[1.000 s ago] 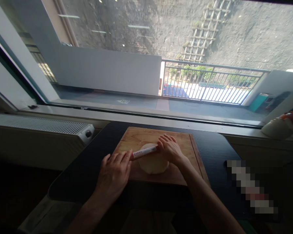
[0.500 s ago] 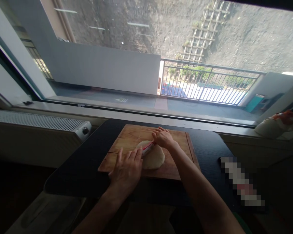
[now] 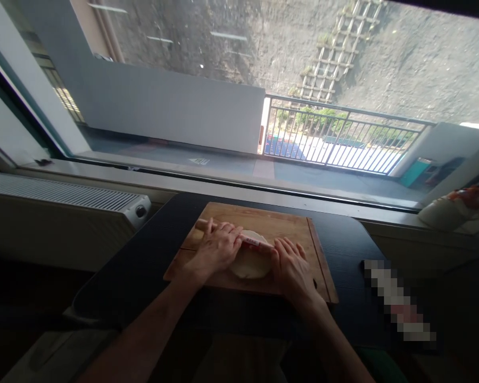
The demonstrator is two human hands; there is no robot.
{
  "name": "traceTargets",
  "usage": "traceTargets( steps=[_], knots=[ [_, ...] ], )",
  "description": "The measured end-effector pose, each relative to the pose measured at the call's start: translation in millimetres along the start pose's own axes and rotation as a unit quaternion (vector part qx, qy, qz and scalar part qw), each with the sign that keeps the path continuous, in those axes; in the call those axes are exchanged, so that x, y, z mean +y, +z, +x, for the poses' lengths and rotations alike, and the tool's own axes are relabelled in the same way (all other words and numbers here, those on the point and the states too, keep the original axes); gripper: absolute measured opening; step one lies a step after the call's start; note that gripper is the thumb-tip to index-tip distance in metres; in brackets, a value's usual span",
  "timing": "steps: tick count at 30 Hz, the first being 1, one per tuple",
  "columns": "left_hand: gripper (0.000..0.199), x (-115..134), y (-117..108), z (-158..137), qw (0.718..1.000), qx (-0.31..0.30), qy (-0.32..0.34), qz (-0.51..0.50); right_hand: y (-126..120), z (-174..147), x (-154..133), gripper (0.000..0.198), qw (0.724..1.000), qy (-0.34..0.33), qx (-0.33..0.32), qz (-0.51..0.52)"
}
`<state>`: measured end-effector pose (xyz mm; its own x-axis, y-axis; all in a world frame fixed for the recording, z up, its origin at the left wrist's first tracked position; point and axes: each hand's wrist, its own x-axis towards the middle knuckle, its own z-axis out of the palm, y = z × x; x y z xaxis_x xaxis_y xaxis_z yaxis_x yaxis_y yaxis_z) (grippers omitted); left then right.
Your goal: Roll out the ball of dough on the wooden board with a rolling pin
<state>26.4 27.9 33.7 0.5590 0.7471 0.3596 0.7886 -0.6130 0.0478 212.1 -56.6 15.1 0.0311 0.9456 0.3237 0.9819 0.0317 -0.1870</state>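
Observation:
A rolling pin (image 3: 250, 242) with a red and white label lies across a flattened round of dough (image 3: 250, 267). My left hand (image 3: 219, 248) is closed over the pin's left part, and its bare wooden end sticks out beyond the fingers. On the other side my right hand (image 3: 293, 267) curls over the pin's right end, which is hidden beneath it. The dough shows between the two hands, mostly on the near side of the pin. Under it all is a wooden board (image 3: 287, 219).
The board rests on a dark table (image 3: 343, 239) against the window sill (image 3: 207, 186). A pixelated object (image 3: 399, 303) lies at the table's right side. A radiator (image 3: 64, 191) stands at the left, and a pale pot-like object (image 3: 443, 213) sits on the sill at the right.
The pin has swung round, its left end now farther away and its right end nearer. My left hand moved away from me, while my right hand came nearer and to the right.

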Motion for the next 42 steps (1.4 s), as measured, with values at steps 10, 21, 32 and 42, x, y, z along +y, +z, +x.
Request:
traceTargets(
  steps=[10,21,32,42],
  knots=[
    [0.040,21.7,-3.0,-35.8,0.998,0.016,-0.062,0.030,1.3,79.3,15.1,0.040,0.993,-0.092,-0.077,0.003],
    [0.039,17.7,7.7,-8.5,0.999,0.027,-0.028,0.001,8.6,-3.5,-2.1,0.046,1.000,0.002,0.003,-0.010],
    [0.041,19.0,2.7,-14.0,0.998,0.013,-0.048,0.030,0.5,48.0,11.7,0.041,0.997,-0.047,-0.062,-0.013],
    [0.041,24.9,5.3,-10.4,1.000,0.010,-0.022,0.004,5.0,12.5,2.6,0.047,1.000,0.022,-0.020,-0.003]
  ],
)
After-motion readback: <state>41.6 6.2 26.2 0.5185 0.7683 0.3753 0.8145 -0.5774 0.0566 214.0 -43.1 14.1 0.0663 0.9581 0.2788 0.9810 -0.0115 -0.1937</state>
